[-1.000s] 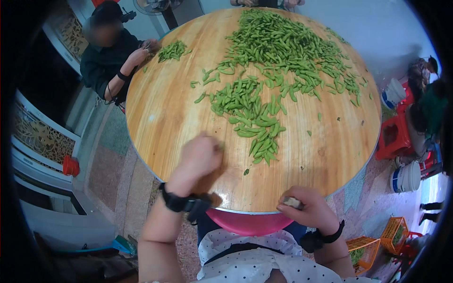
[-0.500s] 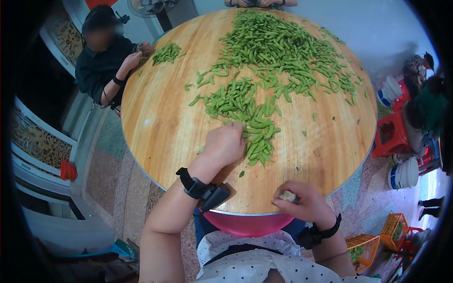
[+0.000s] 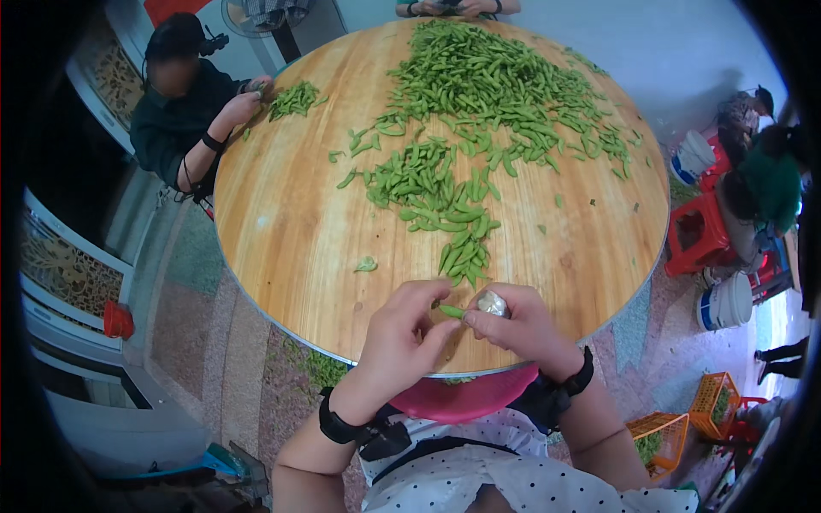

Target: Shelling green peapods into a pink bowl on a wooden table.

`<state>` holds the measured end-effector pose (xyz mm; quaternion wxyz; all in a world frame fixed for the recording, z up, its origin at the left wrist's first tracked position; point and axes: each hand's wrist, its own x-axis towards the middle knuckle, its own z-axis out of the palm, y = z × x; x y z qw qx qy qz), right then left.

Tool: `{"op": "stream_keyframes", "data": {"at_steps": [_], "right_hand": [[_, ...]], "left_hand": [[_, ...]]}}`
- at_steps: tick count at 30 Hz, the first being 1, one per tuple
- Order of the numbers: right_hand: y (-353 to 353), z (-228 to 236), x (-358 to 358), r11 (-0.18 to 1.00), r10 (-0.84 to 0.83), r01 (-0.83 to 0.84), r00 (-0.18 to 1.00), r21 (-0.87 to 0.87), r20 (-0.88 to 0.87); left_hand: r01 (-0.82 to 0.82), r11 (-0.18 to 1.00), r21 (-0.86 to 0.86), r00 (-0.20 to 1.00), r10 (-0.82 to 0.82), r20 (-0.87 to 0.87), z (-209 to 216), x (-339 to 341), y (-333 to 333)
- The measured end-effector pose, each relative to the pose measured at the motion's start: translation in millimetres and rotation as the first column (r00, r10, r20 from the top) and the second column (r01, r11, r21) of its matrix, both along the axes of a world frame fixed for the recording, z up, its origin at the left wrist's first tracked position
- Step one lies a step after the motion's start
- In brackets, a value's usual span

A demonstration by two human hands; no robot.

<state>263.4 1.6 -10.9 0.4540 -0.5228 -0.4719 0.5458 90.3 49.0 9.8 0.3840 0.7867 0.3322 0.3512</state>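
Note:
My left hand (image 3: 402,338) and my right hand (image 3: 513,325) meet over the near edge of a round wooden table (image 3: 291,231). Between their fingertips they pinch one green bean pod (image 3: 451,311). A small pale, shiny object (image 3: 492,302) also sits in the fingers of my right hand; I cannot tell what it is. Just beyond my hands lies a strip of green pods (image 3: 440,201), which joins a large heap of pods (image 3: 492,81) at the far side. A single pod (image 3: 366,264) lies apart to the left. A pink basin (image 3: 462,399) shows under the table edge at my lap.
A person in dark clothes (image 3: 184,107) sits at the table's left with a small pile of pods (image 3: 295,98). Another person's hands (image 3: 453,7) rest at the far edge. To the right are a red stool (image 3: 697,235), white buckets (image 3: 727,299) and orange crates (image 3: 714,402).
My left hand has drawn back from the strip of pods to the table's near edge with a pod. My right hand has risen to meet it, and both now hold the pod.

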Motion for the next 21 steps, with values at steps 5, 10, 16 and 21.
{"op": "stream_keyframes", "data": {"at_steps": [5,10,16,21], "right_hand": [[0,7,4,0.997,0.079,-0.078,0.995,-0.015,0.062],[-11,6,9,0.978,0.127,-0.173,0.936,-0.117,-0.327],[-16,-6,-3,0.967,0.238,-0.253,0.945,-0.040,-0.224],[-14,-5,-6,0.963,0.249,-0.266,0.937,-0.040,-0.246]], "left_hand": [[0.103,0.991,0.085,0.991,-0.095,-0.090,-17,-9,-1],[0.109,0.777,-0.620,0.966,0.066,0.252,-18,-9,-17],[0.058,0.876,-0.480,0.978,0.048,0.205,-22,-7,-24],[-0.018,0.992,-0.128,0.992,0.035,0.125,-29,-9,-26]]}}
